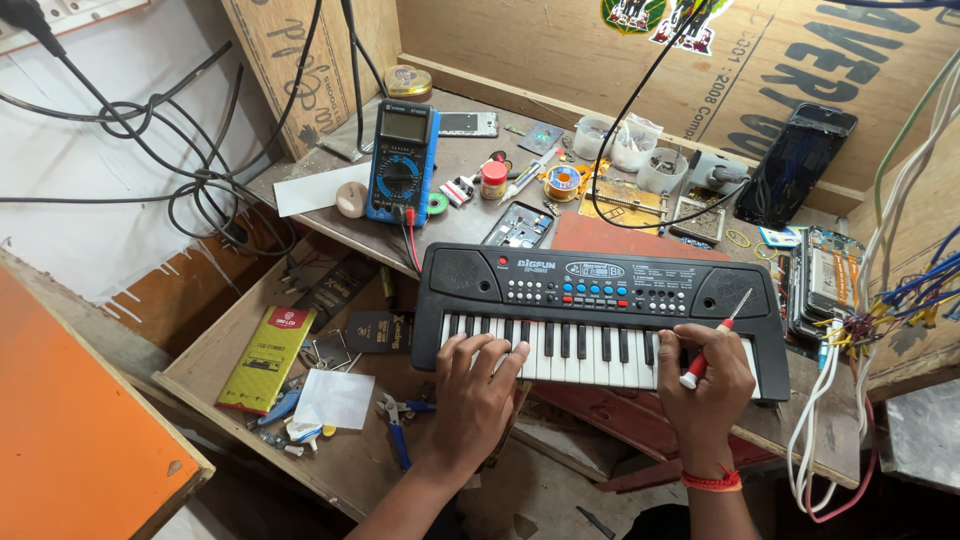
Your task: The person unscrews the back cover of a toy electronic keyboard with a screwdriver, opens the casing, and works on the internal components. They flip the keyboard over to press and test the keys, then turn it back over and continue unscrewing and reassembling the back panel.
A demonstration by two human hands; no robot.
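1. Head view: one black toy keyboard (600, 310) lies across the front edge of the workbench (330, 170), its near side overhanging an open drawer (340, 455) below.
2. Open room: little bare bench remains behind the keyboard; small parts and cables crowd it. An orange panel (70, 440) borders the drawer on the left.
3. Count: one blue multimeter (402, 160), one solder reel (563, 182), three small white cups (632, 150), one dark phone (797, 160) leaning on the back wall, one pair of blue-handled pliers (398, 420) in the drawer.
4. Left hand (475, 395): fingers spread slightly apart, tips resting on the white keys.
5. Right hand (705, 385): fingers curled tight around one red-handled screwdriver (715, 340), its tip pointing up over the keyboard's right end
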